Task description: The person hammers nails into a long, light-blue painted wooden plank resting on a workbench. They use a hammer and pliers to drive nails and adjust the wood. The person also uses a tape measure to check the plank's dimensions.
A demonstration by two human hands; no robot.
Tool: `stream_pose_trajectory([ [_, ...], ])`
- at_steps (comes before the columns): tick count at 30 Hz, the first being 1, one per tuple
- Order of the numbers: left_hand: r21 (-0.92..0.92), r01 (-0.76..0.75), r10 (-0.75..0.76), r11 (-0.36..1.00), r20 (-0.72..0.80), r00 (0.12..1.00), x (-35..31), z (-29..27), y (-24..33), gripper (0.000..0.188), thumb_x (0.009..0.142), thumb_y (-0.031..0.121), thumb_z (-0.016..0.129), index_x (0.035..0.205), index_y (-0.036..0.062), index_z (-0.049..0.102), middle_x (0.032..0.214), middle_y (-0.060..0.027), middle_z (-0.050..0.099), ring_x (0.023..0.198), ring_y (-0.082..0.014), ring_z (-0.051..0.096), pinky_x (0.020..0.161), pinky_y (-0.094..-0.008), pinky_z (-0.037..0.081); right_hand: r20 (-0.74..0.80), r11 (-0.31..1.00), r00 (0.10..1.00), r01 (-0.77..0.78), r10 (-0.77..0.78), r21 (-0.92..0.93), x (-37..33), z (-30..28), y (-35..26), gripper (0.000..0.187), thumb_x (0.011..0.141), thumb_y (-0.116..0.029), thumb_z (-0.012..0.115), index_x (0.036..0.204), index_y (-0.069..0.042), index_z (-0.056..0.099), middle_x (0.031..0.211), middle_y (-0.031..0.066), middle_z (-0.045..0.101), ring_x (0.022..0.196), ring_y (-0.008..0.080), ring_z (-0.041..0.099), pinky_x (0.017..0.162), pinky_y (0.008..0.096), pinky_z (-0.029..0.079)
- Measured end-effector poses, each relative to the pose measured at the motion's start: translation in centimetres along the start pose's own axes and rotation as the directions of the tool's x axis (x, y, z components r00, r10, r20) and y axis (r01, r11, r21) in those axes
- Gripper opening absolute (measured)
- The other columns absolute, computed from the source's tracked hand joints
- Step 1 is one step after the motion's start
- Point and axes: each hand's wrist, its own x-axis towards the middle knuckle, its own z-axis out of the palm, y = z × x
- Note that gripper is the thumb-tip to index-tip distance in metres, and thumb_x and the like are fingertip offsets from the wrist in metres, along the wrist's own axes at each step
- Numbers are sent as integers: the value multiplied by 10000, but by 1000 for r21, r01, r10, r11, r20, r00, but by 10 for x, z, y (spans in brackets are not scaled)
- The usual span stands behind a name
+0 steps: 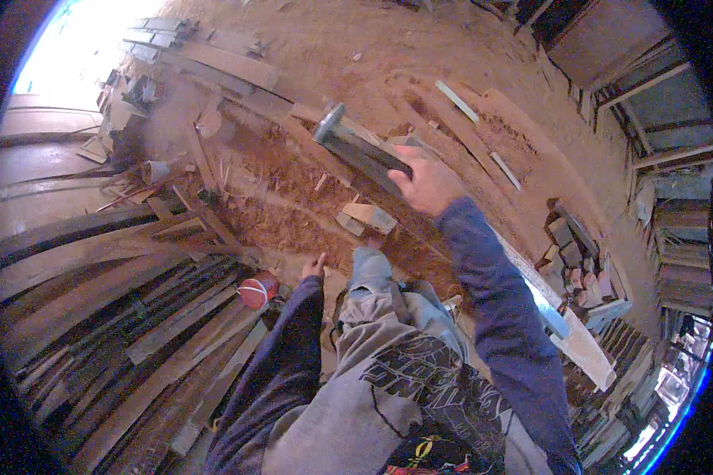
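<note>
A person looks down at their own hands in a dusty wood yard, arms in dark-blue sleeves [495, 285]. At 2 o'clock from the centre, the right hand [429, 180] has its fingers clamped on a long brown wooden bar [364, 152] with one dark side. The bar reaches from the hand toward 12 o'clock, ending in a grey rounded metal-looking part [329, 124] whose kind I cannot make out. The left hand [314, 267], at 8 o'clock and near the centre, holds nothing visible; I cannot tell whether all its fingers are apart or together.

Farther out at 8 o'clock sits a small red bucket [258, 291], just beside a broad spread of long grey-brown boards [119, 317]. Near the centre, toward 1 o'clock, a pale wooden block [372, 215] lies on reddish-brown ground [277, 218]. At 3 o'clock, short wooden offcuts [582, 265] are heaped together.

As for progress, the bar is in hand and not set down. Some wood appears already cut short, while many boards remain long; how much work is left cannot be judged from this view.
</note>
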Motion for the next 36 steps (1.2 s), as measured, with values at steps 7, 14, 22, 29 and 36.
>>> stream_pose_trajectory([
  [7, -323, 50, -39, 945, 38, 998, 43, -49, 100, 503, 835, 557, 676, 897, 61, 730, 794, -72, 677, 718, -138, 601, 691, -308, 487, 61, 977, 992, -116, 107, 180, -63, -4, 42, 473, 902, -402, 605, 1221, -52, 617, 1158, 229, 646, 1127, 420, 582, 976, 451, 466],
  [14, -229, -383, 284, 895, -370, 885, -6, -80, 202, 395, 820, 435, 718, 897, 49, 686, 745, -95, 646, 711, -222, 625, 675, -327, 490, -33, 888, 888, -459, 459, 29, -291, -22, 150, 475, 913, -374, 629, 1197, 7, 617, 1123, 206, 653, 1048, 321, 622, 907, 387, 475],
  [22, 222, -887, 913, 406, -147, 381, -91, -102, 408, 388, 709, 354, 809, 1021, 156, 691, 987, -61, 632, 865, -271, 659, 721, -395, 535, -284, 441, 349, -553, 893, 707, -460, 78, 197, 221, 905, -251, 677, 908, -39, 616, 728, -30, 556, 549, 61, 465, 506, 250, 389],
  [29, 425, -882, 879, 205, 315, 357, -136, -60, 478, 730, 661, 369, 829, 1331, 264, 558, 1381, -74, 467, 1009, -298, 635, 811, -447, 521, -469, 290, -228, -541, 853, 790, -471, 110, 221, 289, 830, -267, 748, 881, -47, 566, 685, 28, 519, 628, 166, 529, 604, 347, 443],
  [36, 567, -823, 734, 21, 550, 398, -156, -23, 492, 818, 638, 390, 834, 1368, 226, 502, 1407, -52, 462, 1130, -311, 580, 875, -486, 505, -521, 181, -370, -656, 769, 733, -534, 135, 369, 376, 772, -293, 768, 955, -18, 588, 804, 129, 588, 785, 302, 597, 752, 407, 484],
])
